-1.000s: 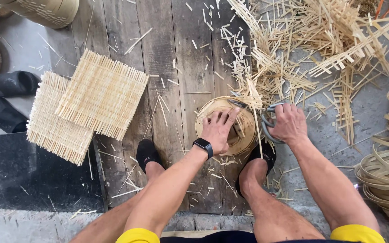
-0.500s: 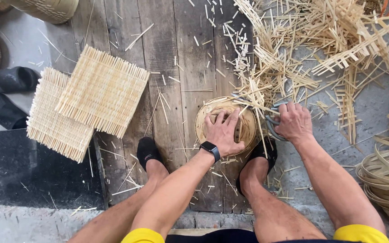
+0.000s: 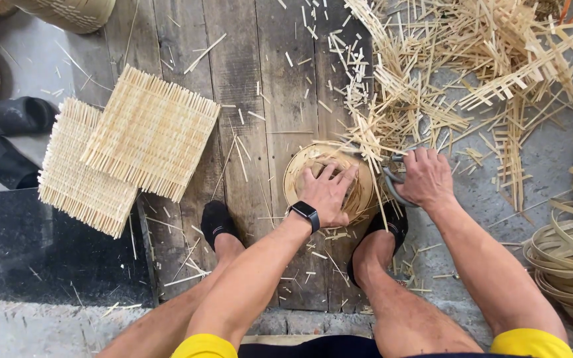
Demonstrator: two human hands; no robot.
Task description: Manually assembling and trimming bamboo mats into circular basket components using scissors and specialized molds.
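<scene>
Round woven basket [image 3: 319, 174] under flat left hand [image 3: 326, 192], right hand [image 3: 426, 178] clamped on shears [image 3: 392, 182], basket contents hidden

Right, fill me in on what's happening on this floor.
A person sits over a wooden board, pressing the left hand flat on a small round woven bamboo basket. The right hand grips scissors at the basket's right edge, where loose strips stick out. Cut bamboo offcuts lie piled above and to the right. Two square woven mats lie stacked to the left, and coiled bamboo rings sit at the right edge.
</scene>
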